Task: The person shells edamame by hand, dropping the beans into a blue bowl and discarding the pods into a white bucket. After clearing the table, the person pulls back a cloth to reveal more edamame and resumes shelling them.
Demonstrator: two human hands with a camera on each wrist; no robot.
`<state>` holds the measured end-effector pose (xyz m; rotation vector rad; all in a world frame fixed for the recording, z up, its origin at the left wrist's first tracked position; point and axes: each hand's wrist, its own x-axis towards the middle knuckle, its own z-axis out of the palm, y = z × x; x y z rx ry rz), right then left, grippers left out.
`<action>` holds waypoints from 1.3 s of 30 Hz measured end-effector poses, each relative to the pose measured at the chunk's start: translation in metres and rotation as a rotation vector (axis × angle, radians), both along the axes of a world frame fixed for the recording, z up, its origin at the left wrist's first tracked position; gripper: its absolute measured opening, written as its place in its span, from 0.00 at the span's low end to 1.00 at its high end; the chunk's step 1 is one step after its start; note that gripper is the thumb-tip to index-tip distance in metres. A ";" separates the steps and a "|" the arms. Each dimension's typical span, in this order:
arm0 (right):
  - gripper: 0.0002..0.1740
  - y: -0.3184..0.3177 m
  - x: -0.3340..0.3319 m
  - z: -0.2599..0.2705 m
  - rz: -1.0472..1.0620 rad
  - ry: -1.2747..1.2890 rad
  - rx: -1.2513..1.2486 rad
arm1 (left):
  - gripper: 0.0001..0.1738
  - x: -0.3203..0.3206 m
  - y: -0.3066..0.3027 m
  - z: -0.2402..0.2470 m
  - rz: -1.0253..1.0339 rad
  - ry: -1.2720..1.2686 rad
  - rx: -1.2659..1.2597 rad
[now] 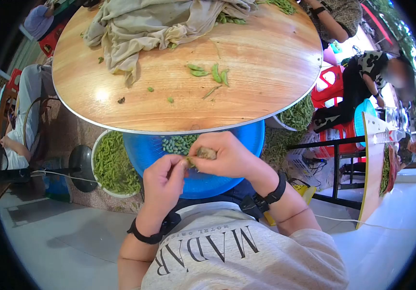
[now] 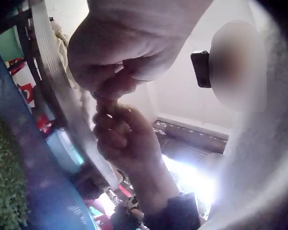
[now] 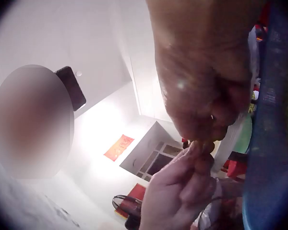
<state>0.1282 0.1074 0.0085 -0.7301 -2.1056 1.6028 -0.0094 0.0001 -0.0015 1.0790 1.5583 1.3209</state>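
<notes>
Over a blue basin (image 1: 135,150) my two hands meet, fingertip to fingertip, on a small green bean pod (image 1: 189,161). My left hand (image 1: 162,182) pinches the pod's near end between thumb and forefinger. From the other side my right hand (image 1: 232,157) pinches it too, with a crumpled brownish-green clump (image 1: 206,153) in its curled fingers; I cannot tell what the clump is. Shelled green beans (image 1: 178,143) lie in the basin below. Both wrist views show the fingertips pressed together, the left wrist view with the right hand (image 2: 129,139), the pod mostly hidden.
A round wooden table (image 1: 179,106) overhangs the basin, with loose pods (image 1: 216,72) and a bunched cloth (image 1: 150,29) on it. A white tub of pods (image 1: 116,164) stands at the left, another pod heap (image 1: 297,115) at the right. Other people sit around.
</notes>
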 end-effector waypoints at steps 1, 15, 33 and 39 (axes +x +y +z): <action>0.09 -0.002 0.000 -0.004 -0.002 -0.007 0.022 | 0.04 0.000 -0.002 -0.003 -0.028 0.132 0.046; 0.13 0.109 0.014 0.003 -0.500 -0.432 0.662 | 0.10 -0.097 -0.036 -0.010 0.330 0.544 -0.573; 0.08 0.015 -0.008 0.019 -0.158 0.180 -0.525 | 0.09 -0.009 0.037 0.020 0.057 -0.495 0.018; 0.08 -0.017 -0.063 0.004 0.085 0.095 -0.622 | 0.09 -0.049 -0.021 0.020 0.225 -0.513 0.016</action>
